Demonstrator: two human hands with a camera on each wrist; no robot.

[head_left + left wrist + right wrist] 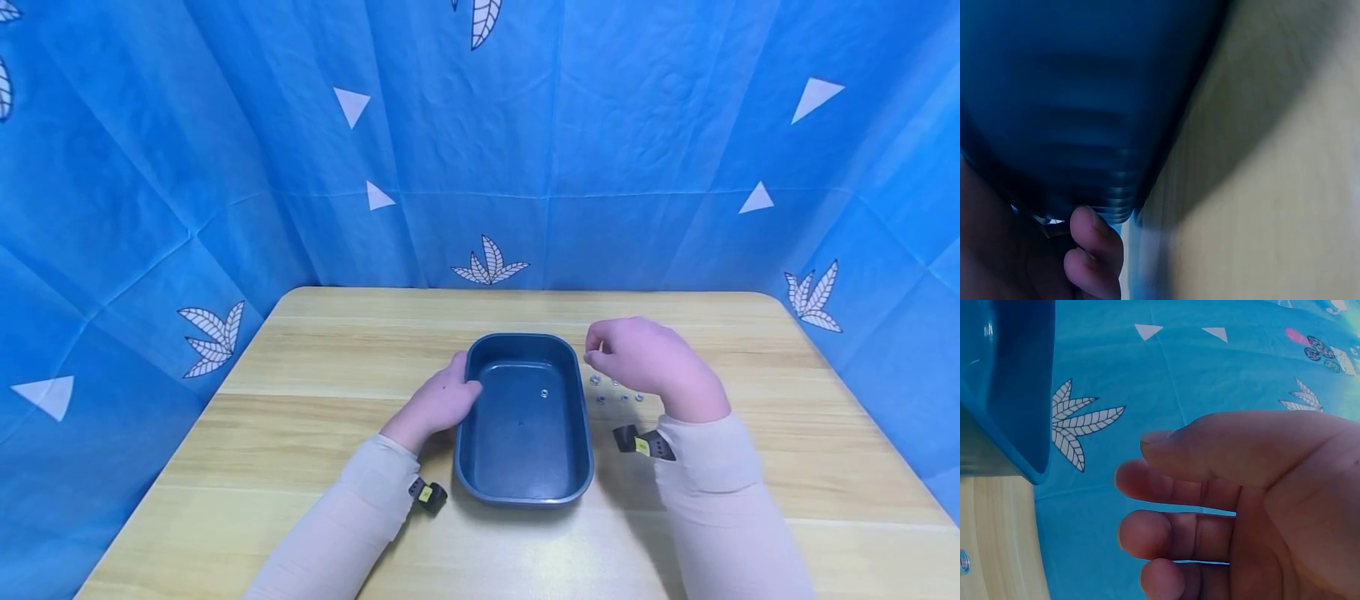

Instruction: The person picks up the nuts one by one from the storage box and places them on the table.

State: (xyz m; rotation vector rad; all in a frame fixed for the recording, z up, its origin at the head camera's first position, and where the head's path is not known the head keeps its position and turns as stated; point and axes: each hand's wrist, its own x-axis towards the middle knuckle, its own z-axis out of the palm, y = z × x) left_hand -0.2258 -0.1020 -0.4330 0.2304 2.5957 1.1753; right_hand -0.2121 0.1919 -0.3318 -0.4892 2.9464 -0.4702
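A dark blue rectangular tray (522, 454) lies on the table with one small metal nut (544, 393) inside. My left hand (441, 398) grips its left rim, thumb over the edge and fingers against the outer wall (1072, 94). To the tray's right, several more small nuts (601, 400) lie scattered on the wood. Above them, close to the right rim, hovers my right hand (652, 358). Its thumb (1191, 450) lies over the index finger while the other fingers bend loosely; I cannot tell whether a nut is hidden between the tips.
The pale wooden table (337, 350) reaches back to a blue curtain (480, 150) printed with leaves and triangles. Dark straps with small cameras (431, 497) sit on both wrists over light sleeves (708, 467).
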